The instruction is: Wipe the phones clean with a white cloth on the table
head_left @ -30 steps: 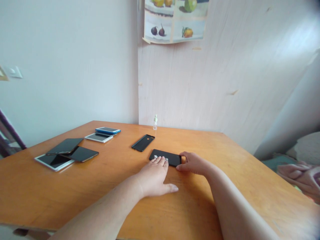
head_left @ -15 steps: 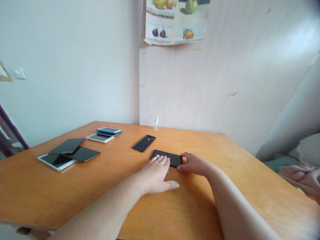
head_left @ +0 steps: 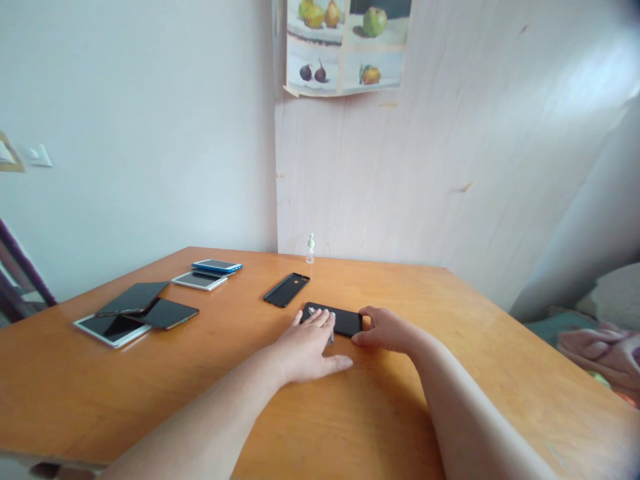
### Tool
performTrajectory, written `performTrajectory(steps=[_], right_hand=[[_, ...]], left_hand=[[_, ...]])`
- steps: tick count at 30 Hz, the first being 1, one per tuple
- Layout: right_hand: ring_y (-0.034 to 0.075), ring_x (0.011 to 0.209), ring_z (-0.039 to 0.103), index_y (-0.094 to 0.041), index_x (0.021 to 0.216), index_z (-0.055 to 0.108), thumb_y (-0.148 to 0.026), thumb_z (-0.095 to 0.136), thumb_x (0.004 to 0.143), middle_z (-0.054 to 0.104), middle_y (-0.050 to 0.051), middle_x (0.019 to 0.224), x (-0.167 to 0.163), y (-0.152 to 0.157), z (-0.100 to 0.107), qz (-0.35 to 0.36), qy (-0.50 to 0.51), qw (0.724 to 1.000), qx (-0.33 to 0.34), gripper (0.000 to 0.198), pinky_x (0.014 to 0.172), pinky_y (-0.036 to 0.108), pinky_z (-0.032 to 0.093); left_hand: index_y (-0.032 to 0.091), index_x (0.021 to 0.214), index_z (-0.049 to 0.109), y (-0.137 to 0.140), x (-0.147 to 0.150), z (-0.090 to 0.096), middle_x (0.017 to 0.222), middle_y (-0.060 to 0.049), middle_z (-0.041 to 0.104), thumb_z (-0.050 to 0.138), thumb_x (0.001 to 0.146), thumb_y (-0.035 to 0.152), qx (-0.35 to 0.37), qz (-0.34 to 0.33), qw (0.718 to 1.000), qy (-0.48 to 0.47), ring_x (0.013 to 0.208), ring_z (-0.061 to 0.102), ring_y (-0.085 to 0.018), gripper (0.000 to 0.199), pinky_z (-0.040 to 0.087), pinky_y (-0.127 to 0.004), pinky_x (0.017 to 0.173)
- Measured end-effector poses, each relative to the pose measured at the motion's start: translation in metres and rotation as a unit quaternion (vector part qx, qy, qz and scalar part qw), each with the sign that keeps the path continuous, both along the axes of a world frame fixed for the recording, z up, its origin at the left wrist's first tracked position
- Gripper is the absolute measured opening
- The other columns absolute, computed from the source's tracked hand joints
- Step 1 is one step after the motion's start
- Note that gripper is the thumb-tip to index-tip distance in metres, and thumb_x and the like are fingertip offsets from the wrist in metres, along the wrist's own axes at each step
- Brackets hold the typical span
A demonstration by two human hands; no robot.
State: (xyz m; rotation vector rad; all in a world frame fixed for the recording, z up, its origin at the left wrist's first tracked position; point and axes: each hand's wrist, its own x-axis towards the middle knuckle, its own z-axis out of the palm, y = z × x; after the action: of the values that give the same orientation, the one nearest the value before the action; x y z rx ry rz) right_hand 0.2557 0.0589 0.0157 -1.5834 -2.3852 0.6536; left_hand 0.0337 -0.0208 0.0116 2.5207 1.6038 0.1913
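Note:
A black smartphone (head_left: 347, 321) lies flat on the wooden table in front of me. My left hand (head_left: 313, 343) rests palm down over its left part, fingers stretched flat and thumb spread out. Under those fingers a crumpled whitish wipe or tissue (head_left: 331, 333) pokes out, pressed against the phone; most of it is hidden. At the phone's right end, my right hand (head_left: 383, 328) is closed on the edge between thumb and fingers. A black phone case (head_left: 287, 290) with a round hole lies just beyond, apart from both hands.
On the table's left (head_left: 225, 373) lie several devices: a white tablet (head_left: 111, 330) under two dark ones (head_left: 167, 313), and a blue phone (head_left: 217, 266) over a white device (head_left: 199, 280). A small clear pump bottle (head_left: 311, 250) stands at the back edge by the wall.
My left hand has shifted slightly left and away from me over the phone, with the wipe under its fingers. My right hand keeps its grip. The whole view has tilted slightly.

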Motion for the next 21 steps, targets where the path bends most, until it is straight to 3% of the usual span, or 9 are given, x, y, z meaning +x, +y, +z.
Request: performTrajectory(steps=[4, 10, 12, 16, 19, 21], right_hand=[[0.026, 0.095, 0.063, -0.016, 0.124, 0.060, -0.046, 0.075, 0.062, 0.069, 0.010, 0.109, 0.000, -0.001, 0.000, 0.001, 0.006, 1.000, 0.003, 0.070, 0.074, 0.029, 0.045], [0.027, 0.096, 0.063, -0.015, 0.125, 0.059, -0.046, 0.074, 0.063, 0.068, 0.012, 0.111, 0.000, -0.002, 0.001, 0.003, 0.003, 1.000, -0.003, 0.070, 0.077, 0.031, 0.046], [0.027, 0.096, 0.063, -0.015, 0.125, 0.059, -0.046, 0.074, 0.064, 0.067, 0.012, 0.111, 0.000, -0.002, 0.002, 0.002, 0.002, 1.000, -0.005, 0.070, 0.076, 0.031, 0.046], [0.027, 0.098, 0.062, -0.016, 0.126, 0.058, -0.047, 0.075, 0.062, 0.067, 0.012, 0.114, 0.000, -0.001, 0.000, 0.002, 0.006, 1.000, 0.002, 0.073, 0.078, 0.031, 0.045], [0.027, 0.095, 0.063, -0.018, 0.121, 0.062, -0.046, 0.075, 0.061, 0.069, 0.010, 0.109, 0.001, 0.000, -0.001, 0.006, 0.008, 1.000, 0.005, 0.067, 0.075, 0.030, 0.045], [0.027, 0.094, 0.063, -0.018, 0.121, 0.062, -0.047, 0.075, 0.061, 0.069, 0.009, 0.108, 0.001, 0.000, -0.001, 0.006, 0.009, 1.000, 0.006, 0.067, 0.075, 0.030, 0.045]], left_hand=[[0.022, 0.151, 0.022, -0.002, 0.004, 0.001, 0.158, -0.009, 0.019, 0.026, 0.081, 0.081, -0.003, -0.047, 0.999, -0.017, 0.146, 0.017, -0.028, 0.092, 0.008, -0.051, 0.117], [0.015, 0.148, 0.031, 0.010, -0.007, -0.001, 0.154, -0.018, 0.028, 0.019, 0.083, 0.079, 0.034, 0.099, 0.994, 0.009, 0.143, 0.022, -0.034, 0.092, 0.004, -0.062, 0.113], [0.011, 0.148, 0.030, 0.011, -0.008, -0.001, 0.154, -0.020, 0.027, 0.020, 0.082, 0.080, 0.032, 0.115, 0.993, 0.016, 0.143, 0.022, -0.036, 0.097, 0.003, -0.064, 0.112], [0.012, 0.150, 0.026, 0.004, -0.003, 0.002, 0.156, -0.019, 0.022, 0.023, 0.078, 0.085, 0.013, 0.053, 0.998, 0.011, 0.145, 0.016, -0.035, 0.103, 0.003, -0.061, 0.114], [0.018, 0.151, 0.022, -0.002, 0.003, 0.002, 0.158, -0.013, 0.020, 0.025, 0.079, 0.083, 0.002, -0.031, 1.000, -0.005, 0.146, 0.015, -0.030, 0.098, 0.006, -0.053, 0.116], [0.020, 0.151, 0.022, -0.001, 0.004, 0.001, 0.158, -0.011, 0.020, 0.024, 0.081, 0.082, 0.006, -0.047, 0.999, -0.010, 0.146, 0.017, -0.029, 0.094, 0.005, -0.053, 0.116]])
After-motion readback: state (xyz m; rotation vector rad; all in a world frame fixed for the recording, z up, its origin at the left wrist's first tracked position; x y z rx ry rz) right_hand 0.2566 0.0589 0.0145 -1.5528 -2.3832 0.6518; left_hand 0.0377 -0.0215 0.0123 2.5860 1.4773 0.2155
